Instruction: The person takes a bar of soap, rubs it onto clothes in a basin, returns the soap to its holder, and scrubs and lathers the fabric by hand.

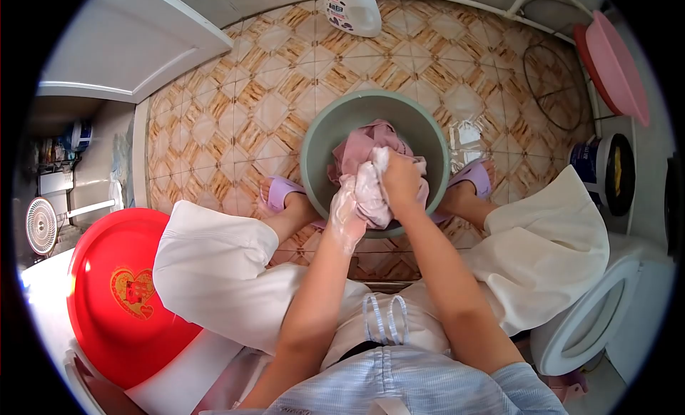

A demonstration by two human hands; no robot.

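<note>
A grey-green basin (314, 140) stands on the floor between my feet. Inside it lies a bunched pink garment (367, 147), wet and partly covered in white suds. My left hand (348, 219), coated with foam, is at the near side of the cloth, its fingers largely hidden by suds and fabric. My right hand (401, 180) is closed around a soapy fold of the garment, above the basin's right half.
A white detergent bottle (353, 12) stands on the tiled floor (278, 80) beyond the basin. To the left is a large red basin (100, 294). Pink basins (621, 65) lean at the right wall, near a dark bucket (603, 172) and a white toilet (592, 315).
</note>
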